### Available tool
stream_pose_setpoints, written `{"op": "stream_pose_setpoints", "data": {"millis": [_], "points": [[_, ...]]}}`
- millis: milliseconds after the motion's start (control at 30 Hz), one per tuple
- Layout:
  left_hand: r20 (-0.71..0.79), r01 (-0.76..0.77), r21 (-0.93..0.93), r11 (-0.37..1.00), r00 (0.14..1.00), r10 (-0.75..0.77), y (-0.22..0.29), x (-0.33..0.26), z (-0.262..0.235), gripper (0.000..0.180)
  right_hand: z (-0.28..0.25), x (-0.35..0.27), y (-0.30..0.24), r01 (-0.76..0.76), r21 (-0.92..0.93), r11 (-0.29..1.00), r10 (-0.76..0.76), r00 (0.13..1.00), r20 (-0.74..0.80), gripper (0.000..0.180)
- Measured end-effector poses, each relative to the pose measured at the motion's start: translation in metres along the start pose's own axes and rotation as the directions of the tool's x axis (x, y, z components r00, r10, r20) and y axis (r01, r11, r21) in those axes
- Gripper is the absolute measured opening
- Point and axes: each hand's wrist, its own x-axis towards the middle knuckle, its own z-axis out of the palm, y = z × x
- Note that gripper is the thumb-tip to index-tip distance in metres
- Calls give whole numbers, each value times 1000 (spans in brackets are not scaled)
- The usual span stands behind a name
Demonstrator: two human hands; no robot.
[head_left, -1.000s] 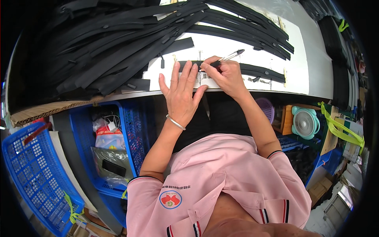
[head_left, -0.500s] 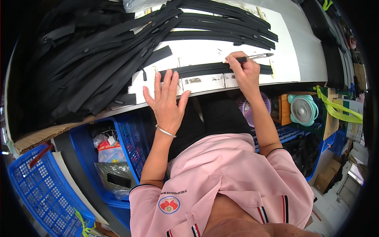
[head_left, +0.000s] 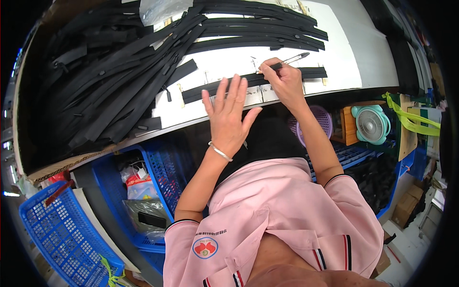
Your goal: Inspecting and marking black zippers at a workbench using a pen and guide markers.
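White counter (head_left: 334, 57) surface spans the upper part of the view, with a large pile of black strips (head_left: 110, 81) heaped across its left side and far edge. One single black strip (head_left: 215, 88) lies flat on the bare white area near the front edge, running left to right.

Left hand (head_left: 229, 117): open wide, fingers spread and extended, palm down. It sits at the front edge of the counter, with the fingertips over or on the middle of the single strip; contact cannot be confirmed. A silver bracelet (head_left: 220, 152) circles the wrist.

Right hand (head_left: 284, 81): closed around a pen (head_left: 287, 61), tip end pointing down at the strip. This hand rests on the strip's right portion, just beside the left hand.

Below the counter edge: blue baskets (head_left: 62, 234) at lower left, a teal fan (head_left: 370, 123) at right, a purple basket (head_left: 322, 122) near the right forearm.
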Motion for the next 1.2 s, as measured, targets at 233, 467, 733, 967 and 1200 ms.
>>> {"op": "stream_pose_setpoints", "data": {"millis": [233, 467, 733, 967, 1200], "points": [[28, -24, 46, 999, 999, 23, 8, 8, 13, 60, -2, 0, 8, 50, -82, 995, -46, 997, 61, 16], [-7, -14, 64, 998, 1000, 15, 8, 8, 19, 57, -2, 0, 19, 129, 24, 991, -130, 990, 51, 18], [-20, -21, 57, 998, 1000, 22, 8, 8, 20, 56, -10, 1, 21, 111, -91, 990, -92, 977, 191, 17], [-22, -24, 75, 997, 999, 26, 5, 7, 20, 55, -43, -3, 9, 12, 367, 930, 2, 999, -38, 14], [-9, -28, 79, 996, 1000, 29, 5, 7, 21, 54, -96, 10, 52, 9, 35, 999, -4, 989, -148, 16]]}}
